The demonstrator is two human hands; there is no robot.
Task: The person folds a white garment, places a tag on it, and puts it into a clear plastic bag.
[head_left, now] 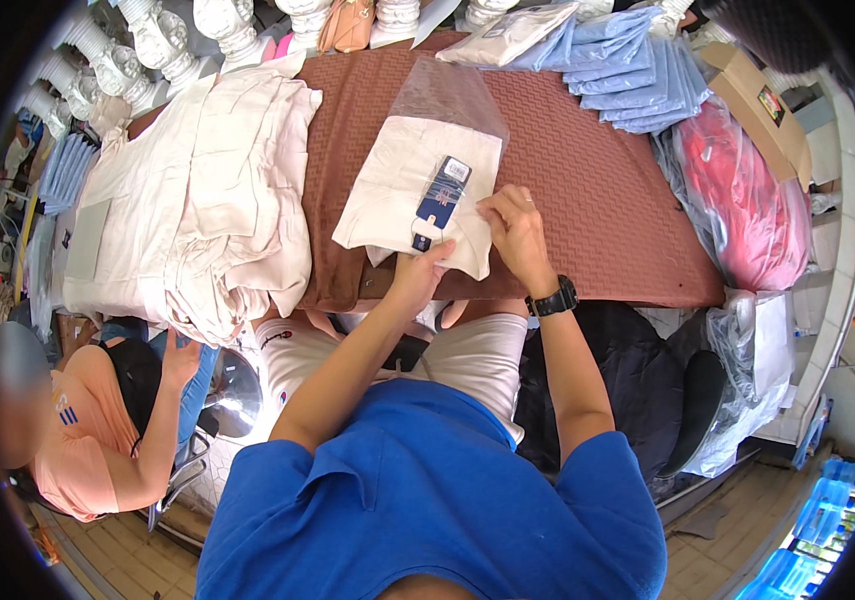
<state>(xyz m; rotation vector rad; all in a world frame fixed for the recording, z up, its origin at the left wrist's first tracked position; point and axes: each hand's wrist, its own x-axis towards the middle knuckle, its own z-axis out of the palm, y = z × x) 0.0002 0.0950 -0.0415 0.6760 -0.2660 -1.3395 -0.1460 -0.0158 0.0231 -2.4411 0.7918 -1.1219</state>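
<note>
A folded cream garment [377, 190] lies on the brown cloth in front of me, in a clear plastic bag [447, 95] whose slack far end stretches away. Dark blue tags [437, 200] with a white label rest on its front. My left hand [417, 278] is closed on the garment's near edge, thumb on top beside the lower tag and the other fingers hidden beneath. My right hand [519, 232], with a black watch at the wrist, has its fingers pinched together at the right edge of the packet. What lies between those fingertips is too small to make out.
Loose cream garments [217, 170] are heaped on the left of the brown-covered table [587, 200]. Folded blue packets [637, 80], a red bagged bundle [737, 200] and a cardboard box [762, 110] stand at the right. A seated person [97, 430] reaches toward the heap's near edge.
</note>
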